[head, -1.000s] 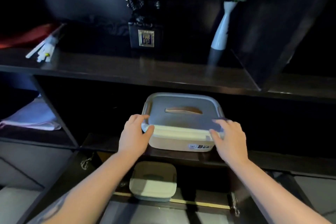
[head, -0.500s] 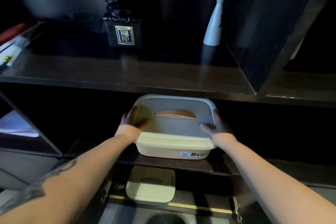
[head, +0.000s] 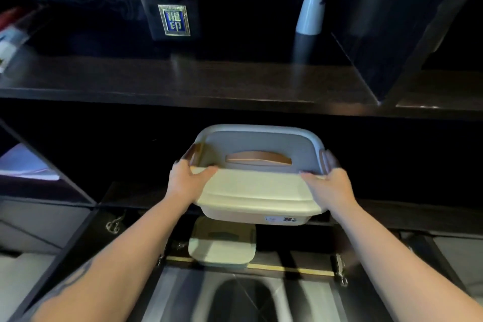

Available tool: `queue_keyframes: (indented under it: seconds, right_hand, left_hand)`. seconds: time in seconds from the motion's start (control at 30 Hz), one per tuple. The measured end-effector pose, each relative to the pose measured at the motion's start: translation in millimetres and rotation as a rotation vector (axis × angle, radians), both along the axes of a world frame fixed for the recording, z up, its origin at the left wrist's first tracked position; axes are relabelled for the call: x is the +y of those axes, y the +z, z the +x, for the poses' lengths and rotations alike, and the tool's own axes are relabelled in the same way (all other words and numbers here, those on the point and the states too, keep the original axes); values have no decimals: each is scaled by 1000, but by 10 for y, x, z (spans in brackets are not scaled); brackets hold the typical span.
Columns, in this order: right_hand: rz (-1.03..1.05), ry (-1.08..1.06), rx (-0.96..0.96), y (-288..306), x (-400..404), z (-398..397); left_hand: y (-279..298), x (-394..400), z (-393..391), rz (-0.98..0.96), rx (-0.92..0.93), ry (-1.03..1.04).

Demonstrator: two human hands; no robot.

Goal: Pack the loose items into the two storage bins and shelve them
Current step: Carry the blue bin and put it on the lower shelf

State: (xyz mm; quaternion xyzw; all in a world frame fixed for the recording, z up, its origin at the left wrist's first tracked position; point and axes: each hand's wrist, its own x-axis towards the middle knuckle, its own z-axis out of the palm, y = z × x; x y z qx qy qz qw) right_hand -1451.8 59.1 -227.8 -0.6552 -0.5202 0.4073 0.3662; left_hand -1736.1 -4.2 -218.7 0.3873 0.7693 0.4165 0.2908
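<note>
head view: the left hand and right hand grip the sides of a lidded bin at the middle shelf edge. a second bin sits at six o'clock below. on the dark top shelf, a black ornament at eleven, a white vase at one.

Two bare forearms are shown, no sleeves being worn within view. A dark tattoo is seen along the left forearm, near the lower left corner, its design blurred. No rings or bands can be made out on the left hand or the right hand; fingertips are lost in shadow
</note>
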Motion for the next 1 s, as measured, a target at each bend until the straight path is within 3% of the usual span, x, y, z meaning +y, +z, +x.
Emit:
queue_keyframes:
  seconds: [0.1,0.33,0.5,0.77,1.0]
  right_hand:
    - [13,-13,-41,89,-416,156]
    - [10,-193,119,140,-1306,412]
    - [-1,-274,76,22,-1974,604]
    - [-224,-444,19,-798,-2456,836]
    - [-413,-442,-50,-1938,-2233,1099]
  left_hand:
    - [6,-372,144,63,30,-16]
    - [37,-1116,524,134,-33,-59]
    - [-110,-1652,768,71,-249,-106]
    - [-927,-1850,973,-172,-120,-213]
    - [-2058,-1535,1149,-360,-69,-283]
